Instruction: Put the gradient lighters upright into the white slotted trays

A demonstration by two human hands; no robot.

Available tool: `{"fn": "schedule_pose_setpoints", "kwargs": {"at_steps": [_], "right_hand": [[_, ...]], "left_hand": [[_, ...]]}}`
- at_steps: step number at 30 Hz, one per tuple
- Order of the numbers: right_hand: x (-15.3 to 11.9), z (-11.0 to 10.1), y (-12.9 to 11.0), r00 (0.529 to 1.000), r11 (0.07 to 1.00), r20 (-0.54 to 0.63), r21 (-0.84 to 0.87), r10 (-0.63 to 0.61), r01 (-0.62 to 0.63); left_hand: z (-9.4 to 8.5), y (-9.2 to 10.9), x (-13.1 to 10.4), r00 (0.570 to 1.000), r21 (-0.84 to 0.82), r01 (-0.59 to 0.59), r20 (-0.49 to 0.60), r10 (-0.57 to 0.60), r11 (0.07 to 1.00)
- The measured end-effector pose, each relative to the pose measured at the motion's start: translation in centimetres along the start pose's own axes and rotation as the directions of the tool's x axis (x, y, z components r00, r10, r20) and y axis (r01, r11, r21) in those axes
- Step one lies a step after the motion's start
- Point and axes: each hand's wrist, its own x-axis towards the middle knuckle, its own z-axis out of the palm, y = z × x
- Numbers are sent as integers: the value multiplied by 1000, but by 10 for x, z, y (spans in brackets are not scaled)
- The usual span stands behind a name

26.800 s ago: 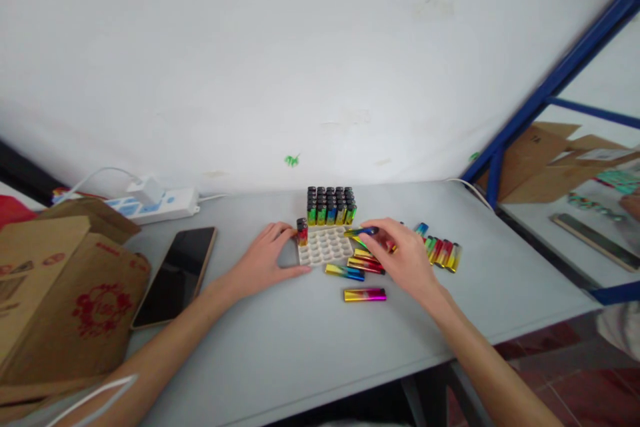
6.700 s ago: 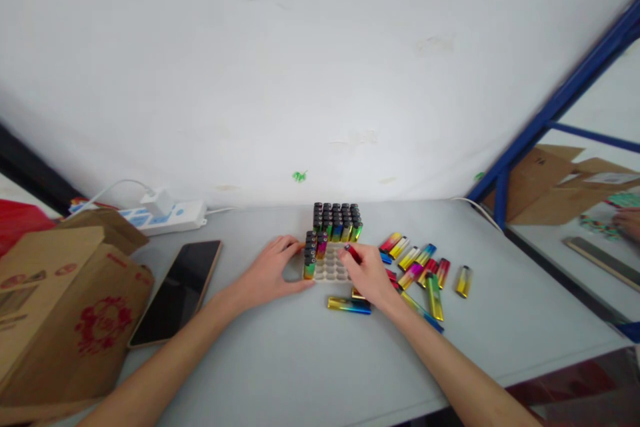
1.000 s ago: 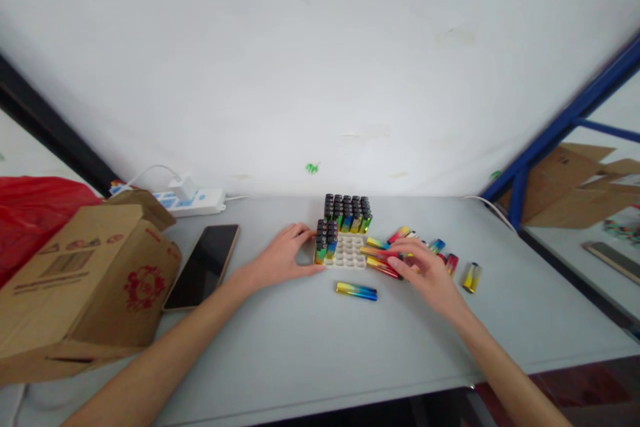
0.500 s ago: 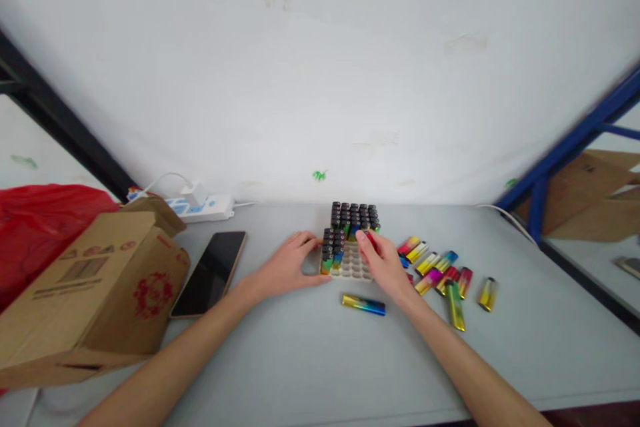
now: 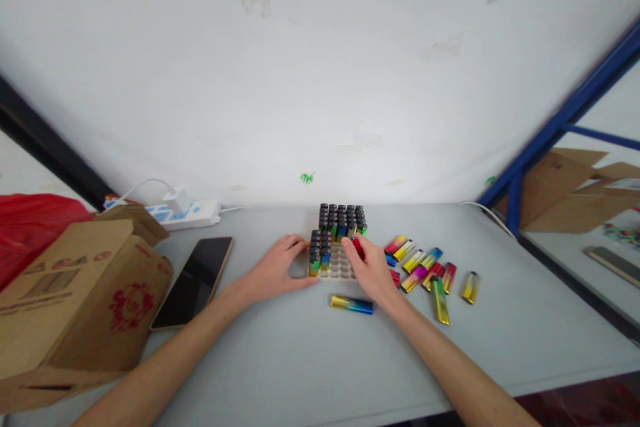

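Note:
A pale tray point(image 5: 336, 273) with rows of round holes stands on the table. Upright black-topped lighters point(image 5: 342, 215) fill its back rows and the two columns at its left. My left hand point(image 5: 280, 265) is around the tray's left side, thumb at the front corner and fingers farther back, gripping it. Over the tray's right part, my right hand point(image 5: 371, 268) pinches a red lighter point(image 5: 358, 247), mostly hidden by the fingers. One yellow-and-blue lighter point(image 5: 351, 304) lies in front of the tray. Several loose metallic-coloured lighters point(image 5: 414, 279) lie to the right.
A cardboard box point(image 5: 85, 300) and a red plastic bag point(image 5: 40, 227) occupy the left side. Beside the box lies a phone point(image 5: 194, 283), with a white power strip point(image 5: 193, 215) behind it. A blue metal frame point(image 5: 513, 207) rises at the right, before a white wall point(image 5: 320, 80).
The view has shifted slightly, so everything appears farther left. My right hand still pinches the red lighter over the tray, and my left hand stays at the tray's side.

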Motion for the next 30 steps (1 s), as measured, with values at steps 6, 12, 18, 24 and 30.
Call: {"fn": "schedule_pose_setpoints", "kwargs": {"at_steps": [6, 12, 18, 24, 30], "right_hand": [[-6, -12, -11, 958, 961, 104, -42, -268, 273], [-11, -8, -8, 901, 897, 176, -134, -396, 421], [-8, -7, 2, 861, 857, 292, -191, -417, 480], [-8, -4, -5, 829, 701, 427, -462, -362, 543], [-11, -21, -8, 867, 797, 371, -380, -333, 469]], "left_hand": [[0, 0, 0, 1000, 15, -2, -5, 2, 1000], [2, 0, -1, 1000, -1, -17, -15, 17, 1000], [2, 1, -1, 999, -2, -16, -51, 16, 1000], [2, -1, -2, 998, 5, -30, -47, 30, 1000], [1, -1, 0, 999, -10, -21, -46, 21, 1000]]}}
